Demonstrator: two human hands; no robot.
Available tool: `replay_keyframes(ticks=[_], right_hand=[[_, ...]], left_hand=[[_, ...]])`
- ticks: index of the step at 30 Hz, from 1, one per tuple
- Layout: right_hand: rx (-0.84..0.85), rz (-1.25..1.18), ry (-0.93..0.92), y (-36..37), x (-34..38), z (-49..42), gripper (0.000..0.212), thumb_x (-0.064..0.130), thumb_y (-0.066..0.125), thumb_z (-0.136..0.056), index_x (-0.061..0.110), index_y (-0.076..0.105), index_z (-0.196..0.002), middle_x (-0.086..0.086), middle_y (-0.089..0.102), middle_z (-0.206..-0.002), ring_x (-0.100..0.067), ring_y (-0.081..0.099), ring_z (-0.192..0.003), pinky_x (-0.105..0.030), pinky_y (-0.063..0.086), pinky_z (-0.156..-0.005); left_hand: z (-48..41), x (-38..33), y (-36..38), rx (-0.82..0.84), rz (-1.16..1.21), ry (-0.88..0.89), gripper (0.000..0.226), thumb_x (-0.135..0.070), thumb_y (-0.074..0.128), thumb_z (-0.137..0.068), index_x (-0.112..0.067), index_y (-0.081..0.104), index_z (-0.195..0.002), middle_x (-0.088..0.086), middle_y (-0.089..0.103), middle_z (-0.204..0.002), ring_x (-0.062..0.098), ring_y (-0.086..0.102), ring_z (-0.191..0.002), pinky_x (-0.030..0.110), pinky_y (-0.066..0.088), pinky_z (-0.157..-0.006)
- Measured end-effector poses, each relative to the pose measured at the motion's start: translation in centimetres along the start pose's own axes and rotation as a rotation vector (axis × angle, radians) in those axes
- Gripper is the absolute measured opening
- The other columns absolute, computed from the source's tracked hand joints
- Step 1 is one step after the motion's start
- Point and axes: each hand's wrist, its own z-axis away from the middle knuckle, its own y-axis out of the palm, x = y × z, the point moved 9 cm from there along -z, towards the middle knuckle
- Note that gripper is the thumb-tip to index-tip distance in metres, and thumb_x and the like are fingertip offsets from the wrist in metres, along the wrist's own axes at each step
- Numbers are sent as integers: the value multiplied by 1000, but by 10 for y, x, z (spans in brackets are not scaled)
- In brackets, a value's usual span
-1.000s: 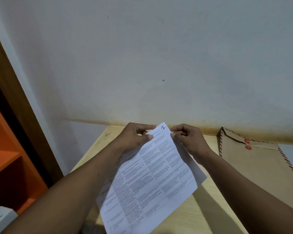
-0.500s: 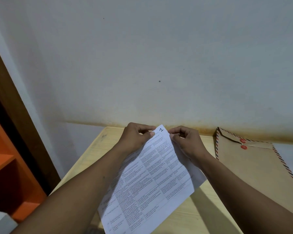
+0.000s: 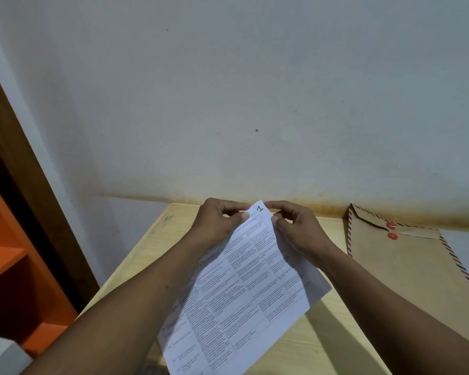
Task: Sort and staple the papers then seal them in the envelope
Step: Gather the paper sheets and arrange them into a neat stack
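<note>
Above table (image 3: 322, 345) | papers (image 3: 244, 282) between hands | left hand (image 3: 217, 226), right hand (image 3: 298, 228) pinch top corner

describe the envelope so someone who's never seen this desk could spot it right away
Start at the pale wooden desk against the white wall and look to its right side, beyond the person's right hand. The envelope lies flat there, large and brown. Unlike the white printed papers beside it, it has a red-and-blue striped border and two red button closures on its flap.
</note>
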Motion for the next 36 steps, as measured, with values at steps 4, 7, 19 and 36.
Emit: replay_keyframes(ticks=[4,7,19,36], right_hand=[[-23,-32,-14,0,1,-2,33,5,60,-94,28,73,-114,2,69,-80,-8,67,-86,-27,54,-80],[-28,-44,-21,1,5,-2,29,5,59,-95,24,76,-109,17,74,-85,-5,70,-91,-25,55,-82],[-96,-39,49,-1,-4,-4,22,12,66,-95,20,78,-111,11,78,-104,-6,73,-98,-39,60,-91],[-132,-31,66,-5,1,-8,17,15,73,-91,24,79,-104,-4,77,-87,-21,75,-88,-43,61,-86]], left_hand=[[0,-2,-2,-22,0,13,22,-21,78,-91,-26,81,-113,-3,80,-92,11,76,-89,38,61,-92],[1,-2,-2,-25,9,12,21,-22,78,-91,-26,81,-112,-5,80,-92,9,76,-89,37,61,-92],[2,-1,-4,-38,39,-7,18,-22,77,-92,-25,82,-109,-10,80,-98,8,76,-92,40,61,-93],[0,-11,-7,-80,17,-10,17,-19,74,-94,-20,81,-110,-7,80,-99,7,76,-90,33,62,-90]])
